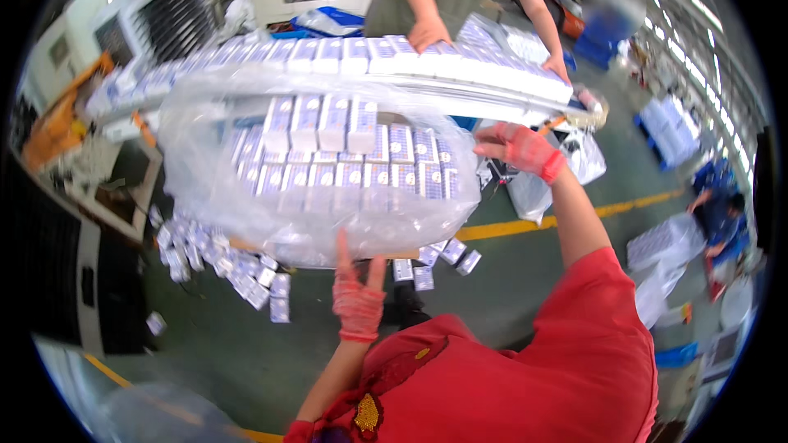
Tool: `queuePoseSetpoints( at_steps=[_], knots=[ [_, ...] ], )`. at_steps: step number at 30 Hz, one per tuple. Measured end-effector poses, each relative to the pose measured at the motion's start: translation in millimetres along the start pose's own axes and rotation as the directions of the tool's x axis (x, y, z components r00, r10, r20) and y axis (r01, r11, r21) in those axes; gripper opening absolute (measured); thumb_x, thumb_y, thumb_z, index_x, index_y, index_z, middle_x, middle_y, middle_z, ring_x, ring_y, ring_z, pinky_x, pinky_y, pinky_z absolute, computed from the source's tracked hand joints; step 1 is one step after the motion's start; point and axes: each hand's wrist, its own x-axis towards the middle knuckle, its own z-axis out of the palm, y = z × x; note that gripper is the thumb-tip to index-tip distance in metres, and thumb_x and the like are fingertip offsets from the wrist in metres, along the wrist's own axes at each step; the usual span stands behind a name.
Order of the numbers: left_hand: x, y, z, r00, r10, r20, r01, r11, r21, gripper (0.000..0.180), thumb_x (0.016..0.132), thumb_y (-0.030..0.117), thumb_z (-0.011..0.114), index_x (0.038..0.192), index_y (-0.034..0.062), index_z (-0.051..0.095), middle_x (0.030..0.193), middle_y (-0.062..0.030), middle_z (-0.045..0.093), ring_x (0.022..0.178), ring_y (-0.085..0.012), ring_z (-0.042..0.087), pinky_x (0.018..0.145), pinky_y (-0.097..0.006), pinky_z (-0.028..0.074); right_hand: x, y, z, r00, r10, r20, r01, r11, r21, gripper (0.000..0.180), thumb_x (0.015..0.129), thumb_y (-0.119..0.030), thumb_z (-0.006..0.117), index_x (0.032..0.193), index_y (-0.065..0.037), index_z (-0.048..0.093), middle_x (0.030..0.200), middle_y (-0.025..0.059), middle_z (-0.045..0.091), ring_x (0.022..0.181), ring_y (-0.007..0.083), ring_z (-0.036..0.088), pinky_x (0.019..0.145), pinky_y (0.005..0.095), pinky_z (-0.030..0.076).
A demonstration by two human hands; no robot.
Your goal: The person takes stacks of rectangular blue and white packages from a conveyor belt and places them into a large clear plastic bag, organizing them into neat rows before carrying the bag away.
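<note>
In the head view, a clear plastic bag (205, 139) spreads around an open carton (402, 254) of small white-and-purple boxes (349, 174), packed in rows. Four more boxes (332, 127) sit on top toward the carton's far edge. The person's gloved hands are well apart. The left hand (359, 299) has its fingers spread at the near edge of the bag; whether it touches the film is hard to tell. The right hand (519, 148), fingers and thumb parted, is at the bag's right edge. Beyond, a line of boxes (328, 56) runs along a long table (492, 98), a co-worker's hands (429, 33) on those near its right end. Loose boxes (197, 242) are heaped on the floor (492, 287), left of the carton.
</note>
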Motion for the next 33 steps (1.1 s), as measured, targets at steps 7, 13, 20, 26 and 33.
queuePoseSetpoints(
  at_steps=[7,13,20,26,33],
  knots=[
    [35,-15,25,0.875,-0.384,-0.295,0.36,0.923,-0.137,0.067,0.08,0.02,0.052,0.132,0.0259,0.009,0.109,-0.0119,0.044,0.084,-0.0184,0.048,0.066,-0.029,0.041,100,128,94,0.863,0.492,-0.113,-0.482,0.87,0.101,0.093,0.057,-0.066,0.053,0.108,0.011,0.043,0.115,0.0262,0.041,0.109,0.0325,0.041,0.09,0.0326,0.034],
    [86,-71,5,0.726,-0.645,-0.239,0.415,0.688,-0.596,0.002,0.073,0.008,0.051,0.071,0.0079,0.052,0.069,-0.0017,0.053,0.066,-0.0123,0.05,0.068,-0.025,0.043,131,192,208,0.996,-0.011,-0.083,0.034,0.957,0.289,0.029,0.065,-0.023,0.052,0.084,-0.001,0.056,0.081,0.0204,0.057,0.079,0.0315,0.056,0.07,0.038,0.045],
    [117,30,-244,0.95,-0.31,-0.035,0.16,0.389,0.907,0.049,0.074,0.045,0.043,0.114,0.0167,0.047,0.114,-0.0165,0.046,0.103,-0.0155,0.045,0.087,-0.035,0.035,64,137,196,0.964,-0.252,-0.091,0.169,0.311,0.935,0.006,0.068,-0.003,0.043,0.075,-0.002,0.044,0.049,0.0129,0.052,0.04,0.0213,0.055,0.032,0.032,0.041],
    [159,105,-186,0.814,-0.023,-0.58,0.561,0.286,0.777,0.045,0.075,0.043,0.043,0.11,0.0151,0.049,0.105,-0.0139,0.049,0.095,-0.0157,0.047,0.079,-0.033,0.037,11,83,209,0.937,-0.286,-0.2,0.222,0.046,0.974,0.008,0.071,-0.007,0.046,0.078,-0.005,0.049,0.067,0.0114,0.056,0.058,0.0219,0.057,0.046,0.0327,0.043],
    [165,217,-177,0.737,0.261,-0.623,0.618,0.111,0.778,0.042,0.077,0.042,0.042,0.106,0.0132,0.051,0.095,-0.0108,0.051,0.085,-0.0159,0.049,0.069,-0.032,0.039,-8,31,251,0.726,-0.687,-0.004,0.013,0.008,1.0,0.03,0.076,-0.039,0.045,0.088,-0.012,0.049,0.056,0.0147,0.049,0.053,0.0251,0.052,0.048,0.0378,0.039]
  ],
)
